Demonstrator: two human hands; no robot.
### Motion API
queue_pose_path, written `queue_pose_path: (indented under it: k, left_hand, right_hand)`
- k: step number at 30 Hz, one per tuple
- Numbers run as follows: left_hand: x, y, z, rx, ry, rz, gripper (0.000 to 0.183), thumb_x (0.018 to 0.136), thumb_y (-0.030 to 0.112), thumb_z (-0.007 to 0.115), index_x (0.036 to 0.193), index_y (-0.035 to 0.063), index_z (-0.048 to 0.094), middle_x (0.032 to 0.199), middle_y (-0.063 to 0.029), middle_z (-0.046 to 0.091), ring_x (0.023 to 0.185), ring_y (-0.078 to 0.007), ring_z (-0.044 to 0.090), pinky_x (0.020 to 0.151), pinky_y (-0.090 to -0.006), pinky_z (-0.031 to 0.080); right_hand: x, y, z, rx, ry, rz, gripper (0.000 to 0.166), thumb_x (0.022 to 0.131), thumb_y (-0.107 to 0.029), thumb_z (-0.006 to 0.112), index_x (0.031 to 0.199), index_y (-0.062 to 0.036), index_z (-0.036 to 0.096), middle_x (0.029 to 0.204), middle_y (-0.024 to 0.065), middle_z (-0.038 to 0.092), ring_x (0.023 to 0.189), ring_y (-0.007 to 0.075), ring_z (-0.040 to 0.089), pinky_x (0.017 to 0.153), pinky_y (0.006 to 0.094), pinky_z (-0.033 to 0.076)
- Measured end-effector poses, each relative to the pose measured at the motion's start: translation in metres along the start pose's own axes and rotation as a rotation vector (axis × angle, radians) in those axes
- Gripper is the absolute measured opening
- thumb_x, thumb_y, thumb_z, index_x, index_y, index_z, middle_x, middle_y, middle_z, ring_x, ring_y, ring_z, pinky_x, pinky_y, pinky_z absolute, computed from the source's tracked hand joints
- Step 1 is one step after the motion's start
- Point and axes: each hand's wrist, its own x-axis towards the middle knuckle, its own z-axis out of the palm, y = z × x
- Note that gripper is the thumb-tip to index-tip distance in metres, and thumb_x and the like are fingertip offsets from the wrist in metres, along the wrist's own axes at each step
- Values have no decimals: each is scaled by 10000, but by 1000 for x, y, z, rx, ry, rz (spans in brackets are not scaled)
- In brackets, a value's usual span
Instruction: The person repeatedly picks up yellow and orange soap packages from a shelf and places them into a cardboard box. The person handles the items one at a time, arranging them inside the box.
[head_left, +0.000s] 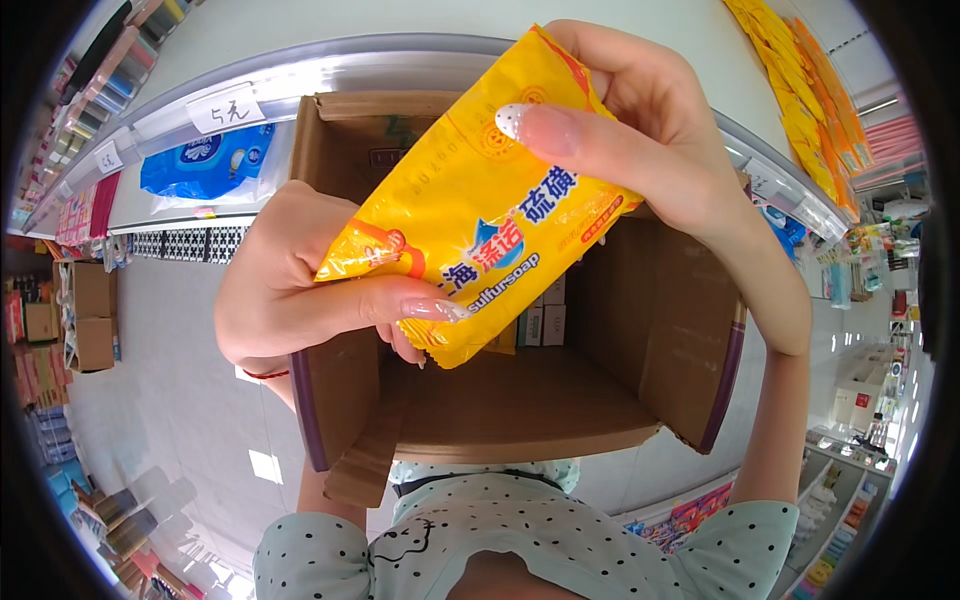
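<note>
A yellow plastic packet of sulfur soap is held up by both hands, tilted, its printed face towards me. My left hand pinches the lower left end, thumb on the front. At the upper right end, my right hand grips the packet with its thumb across the face and its fingers behind. Beneath the packet stands an open cardboard box with its flaps spread. Several small boxes and a bit of another yellow item lie inside. The packet and hands hide much of the interior.
Behind the box runs a white shelf with a price-tag rail. A blue packet sits on the lower shelf at left. Yellow packets hang over the shelf edge at right. Cardboard cartons stand at far left.
</note>
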Motion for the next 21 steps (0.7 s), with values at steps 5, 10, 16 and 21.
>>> queue_pose_path:
  k: [5,10,16,21]
  left_hand:
    - [0,-2,-5,63,-52,75,118,891,7,626,938,-87,679,857,-171,705,640,-214,706,530,-247,557]
    - [-1,-5,-5,45,-37,95,118,889,18,632,925,-82,684,859,-173,708,648,-219,709,538,-252,559]
    - [4,-3,-6,190,-79,181,111,874,22,651,912,-76,688,840,-177,707,653,-227,709,542,-253,544]
    - [2,-11,-10,446,-75,232,116,825,111,724,863,2,720,740,-130,688,554,-210,645,477,-270,441]
  right_hand:
    - [2,-2,1,-5,-15,38,319,897,-164,640,1135,33,563,986,85,674,882,107,655,745,227,522]
    - [2,-1,2,18,-49,71,326,907,-179,630,1144,34,563,1012,105,681,896,120,665,753,235,531]
    - [3,2,1,6,-63,58,348,909,-206,630,1156,26,550,984,101,681,866,118,669,700,231,541]
    - [1,-9,1,41,-256,316,312,846,-126,700,1085,12,554,965,78,657,810,105,657,542,220,525]
